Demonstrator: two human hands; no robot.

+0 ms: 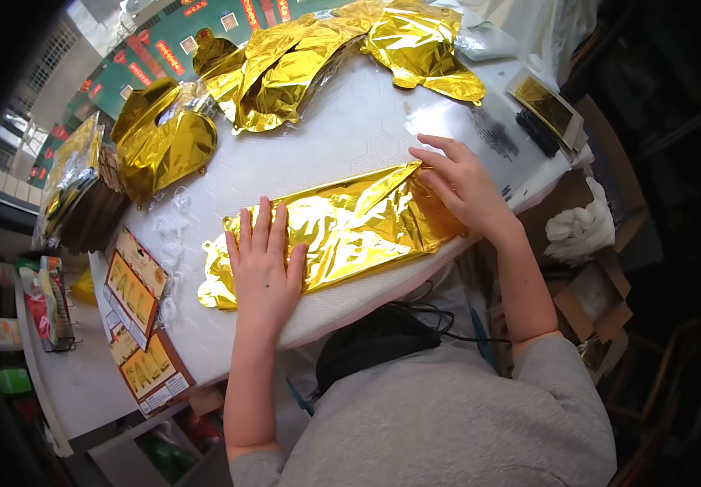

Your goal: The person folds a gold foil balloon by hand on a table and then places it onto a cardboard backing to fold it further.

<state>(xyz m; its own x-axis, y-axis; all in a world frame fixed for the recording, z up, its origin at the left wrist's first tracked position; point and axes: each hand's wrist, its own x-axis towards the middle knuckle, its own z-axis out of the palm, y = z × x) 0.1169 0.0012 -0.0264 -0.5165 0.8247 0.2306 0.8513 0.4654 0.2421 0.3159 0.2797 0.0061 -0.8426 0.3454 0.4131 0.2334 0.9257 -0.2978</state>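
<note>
A flat gold foil balloon, folded into a long strip, lies slantwise across the white table in front of me. My left hand rests on its left part, palm down with the fingers stretched out. At the right end, my right hand touches the foil, its fingers apart and slightly bent. The foil is creased, with a diagonal fold near the right hand. Lobed edges stick out past my left fingers. What lies under both palms is hidden.
More gold foil balloons lie along the far edge of the table. At the left stand a stack of packages and printed cards reading "FALL". A black object lies at the right, above cardboard boxes.
</note>
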